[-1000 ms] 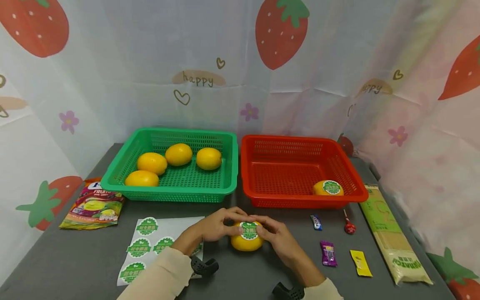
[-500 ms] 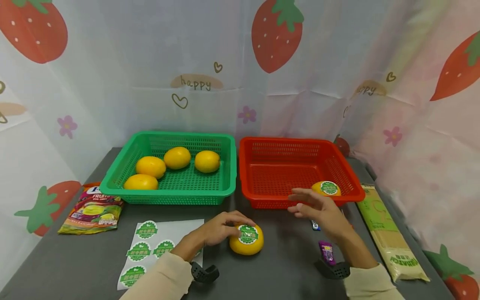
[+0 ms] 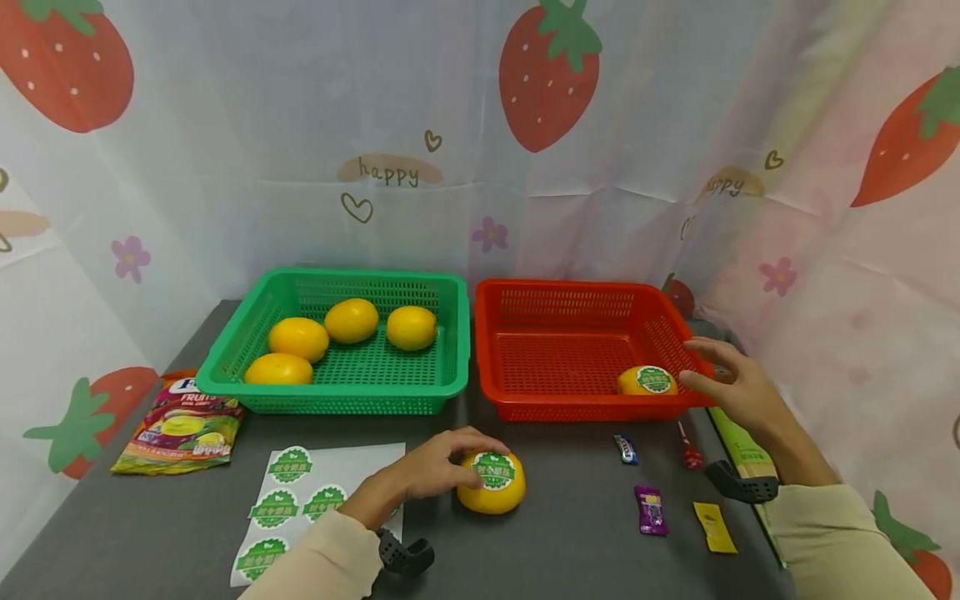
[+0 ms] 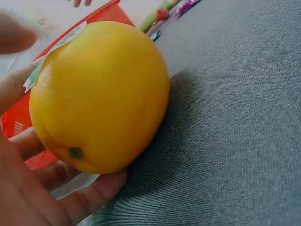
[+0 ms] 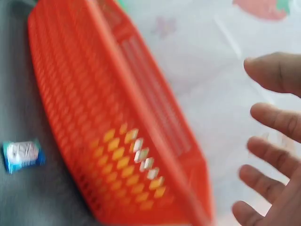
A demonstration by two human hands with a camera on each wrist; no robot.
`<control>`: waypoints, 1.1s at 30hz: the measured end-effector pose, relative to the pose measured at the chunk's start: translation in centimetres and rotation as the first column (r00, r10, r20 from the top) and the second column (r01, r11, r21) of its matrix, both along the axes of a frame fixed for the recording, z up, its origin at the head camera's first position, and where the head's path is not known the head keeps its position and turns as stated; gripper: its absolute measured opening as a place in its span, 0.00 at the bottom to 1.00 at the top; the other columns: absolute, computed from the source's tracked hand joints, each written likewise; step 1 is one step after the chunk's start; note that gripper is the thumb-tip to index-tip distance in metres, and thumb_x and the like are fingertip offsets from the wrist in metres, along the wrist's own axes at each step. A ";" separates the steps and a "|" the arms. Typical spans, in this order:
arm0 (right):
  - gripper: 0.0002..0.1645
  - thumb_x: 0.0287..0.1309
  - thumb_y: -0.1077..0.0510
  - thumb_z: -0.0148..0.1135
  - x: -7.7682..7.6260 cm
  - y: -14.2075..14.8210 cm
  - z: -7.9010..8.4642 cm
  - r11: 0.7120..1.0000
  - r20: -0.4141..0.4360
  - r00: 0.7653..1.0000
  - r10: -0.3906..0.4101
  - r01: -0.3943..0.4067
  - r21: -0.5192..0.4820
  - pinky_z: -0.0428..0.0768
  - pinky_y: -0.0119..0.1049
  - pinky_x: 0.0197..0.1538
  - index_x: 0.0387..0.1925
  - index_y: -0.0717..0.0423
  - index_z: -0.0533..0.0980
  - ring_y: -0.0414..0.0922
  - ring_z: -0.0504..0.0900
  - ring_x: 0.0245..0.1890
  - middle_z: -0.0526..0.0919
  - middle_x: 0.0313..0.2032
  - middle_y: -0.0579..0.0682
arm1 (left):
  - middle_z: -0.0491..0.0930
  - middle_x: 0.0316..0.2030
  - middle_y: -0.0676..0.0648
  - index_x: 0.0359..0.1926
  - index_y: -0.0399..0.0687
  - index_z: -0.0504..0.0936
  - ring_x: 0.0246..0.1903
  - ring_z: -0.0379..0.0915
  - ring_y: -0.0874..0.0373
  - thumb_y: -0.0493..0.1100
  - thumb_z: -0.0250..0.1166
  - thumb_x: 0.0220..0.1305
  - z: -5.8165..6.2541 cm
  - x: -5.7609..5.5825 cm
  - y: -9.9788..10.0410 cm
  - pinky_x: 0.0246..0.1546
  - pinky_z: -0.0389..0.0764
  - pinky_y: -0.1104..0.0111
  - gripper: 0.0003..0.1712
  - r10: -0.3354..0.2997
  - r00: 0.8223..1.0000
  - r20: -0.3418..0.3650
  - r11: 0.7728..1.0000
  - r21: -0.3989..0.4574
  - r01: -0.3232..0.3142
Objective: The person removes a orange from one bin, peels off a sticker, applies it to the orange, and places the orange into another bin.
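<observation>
An orange [image 3: 487, 502] with a round green-and-white sticker [image 3: 497, 472] on top sits on the grey table. My left hand [image 3: 435, 468] holds it from the left, fingers around the far side and thumb by the sticker. Several fingers [image 4: 96, 190] show behind and beneath the orange [image 4: 106, 94] in the left wrist view. My right hand [image 3: 738, 390], fingers spread and holding nothing, hovers by the right rim of the red basket [image 3: 570, 408]. In that basket lies a stickered orange [image 3: 630, 380]. In the right wrist view the fingers [image 5: 268, 181] are apart from the basket wall.
A green basket [image 3: 337, 402] holds several oranges. At left lie a sticker sheet [image 3: 360, 462] and a fruit candy bag [image 3: 183, 425]. At right are a blue candy [image 3: 626, 450], a purple candy [image 3: 651, 510], a yellow packet [image 3: 715, 527], a red lollipop [image 3: 691, 456] and a long green packet [image 3: 738, 450].
My right hand has left the orange and moved right, past the front of the red basket to its right rim. My left hand stays at the orange.
</observation>
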State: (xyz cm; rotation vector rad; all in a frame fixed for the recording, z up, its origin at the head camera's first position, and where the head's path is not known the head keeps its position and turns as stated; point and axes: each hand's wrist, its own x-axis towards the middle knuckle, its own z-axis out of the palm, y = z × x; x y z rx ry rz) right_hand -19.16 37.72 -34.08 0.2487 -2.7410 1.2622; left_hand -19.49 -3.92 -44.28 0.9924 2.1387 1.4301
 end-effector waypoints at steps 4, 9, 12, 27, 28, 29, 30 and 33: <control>0.36 0.64 0.51 0.61 -0.6 1.5 -1.2 1.000 0.008 1.000 -0.001 0.001 0.024 0.62 0.70 0.54 0.65 0.68 0.64 0.71 0.54 0.64 0.53 0.70 0.66 | 0.73 0.50 0.56 0.58 0.62 0.78 0.45 0.71 0.58 0.51 0.70 0.54 0.0 0.2 0.1 0.45 0.75 0.63 0.28 0.022 1.000 -0.009 0.999 -0.039 -0.022; 0.40 0.62 0.48 0.62 -1.0 2.6 -2.1 0.996 0.088 0.996 -0.026 0.018 0.092 0.56 0.73 0.56 0.66 0.70 0.63 0.70 0.44 0.68 0.47 0.72 0.64 | 0.73 0.48 0.59 0.57 0.65 0.75 0.43 0.71 0.59 0.52 0.75 0.48 0.1 0.2 0.5 0.45 0.75 0.65 0.32 0.041 0.998 -0.052 0.994 -0.094 -0.045; 0.44 0.61 0.45 0.63 -1.2 3.0 -2.6 0.988 0.136 0.990 -0.044 0.023 0.151 0.56 0.72 0.57 0.66 0.71 0.61 0.71 0.45 0.68 0.46 0.72 0.65 | 0.74 0.46 0.59 0.55 0.65 0.76 0.42 0.72 0.59 0.51 0.75 0.47 0.6 0.0 0.8 0.43 0.75 0.65 0.32 0.040 0.997 -0.066 0.991 -0.129 -0.048; 0.48 0.59 0.44 0.65 -1.7 3.6 -3.1 0.986 0.205 0.979 -0.010 -0.025 0.167 0.61 0.65 0.59 0.68 0.72 0.57 0.72 0.51 0.66 0.45 0.72 0.66 | 0.76 0.46 0.51 0.55 0.54 0.76 0.42 0.73 0.54 0.45 0.74 0.51 8.0 -1.8 3.3 0.42 0.78 0.63 0.29 -0.094 0.995 -0.027 0.995 0.016 0.095; 0.48 0.59 0.44 0.65 -1.7 3.6 -3.1 0.986 0.211 0.977 -0.008 -0.027 0.162 0.61 0.65 0.59 0.68 0.72 0.57 0.73 0.51 0.66 0.44 0.72 0.66 | 0.76 0.46 0.51 0.55 0.54 0.76 0.43 0.73 0.54 0.45 0.74 0.51 8.7 -2.1 3.5 0.42 0.78 0.62 0.29 -0.093 0.995 -0.043 0.995 0.019 0.094; 0.48 0.59 0.44 0.65 -1.7 3.7 -3.0 0.987 0.216 0.976 -0.008 -0.028 0.159 0.61 0.65 0.59 0.68 0.72 0.57 0.73 0.51 0.66 0.44 0.72 0.66 | 0.76 0.47 0.52 0.55 0.54 0.76 0.44 0.72 0.54 0.45 0.74 0.51 9.3 -2.4 3.8 0.42 0.78 0.62 0.29 -0.090 0.994 -0.057 0.996 0.024 0.091; 0.48 0.59 0.44 0.65 -1.7 3.7 -3.0 0.987 0.221 0.975 -0.008 -0.027 0.156 0.61 0.65 0.59 0.68 0.71 0.57 0.72 0.51 0.66 0.44 0.72 0.66 | 0.76 0.47 0.52 0.55 0.54 0.77 0.45 0.71 0.54 0.45 0.74 0.51 9.8 -2.8 4.1 0.42 0.78 0.62 0.29 -0.082 0.994 -0.072 0.996 0.029 0.084; 0.48 0.60 0.44 0.65 -1.6 3.8 -3.0 0.988 0.225 0.974 -0.009 -0.026 0.149 0.61 0.65 0.59 0.68 0.71 0.57 0.72 0.51 0.66 0.44 0.72 0.66 | 0.76 0.47 0.50 0.56 0.52 0.77 0.47 0.70 0.53 0.44 0.74 0.51 11.2 -4.0 5.3 0.42 0.78 0.62 0.29 -0.054 0.994 -0.092 0.997 0.051 0.059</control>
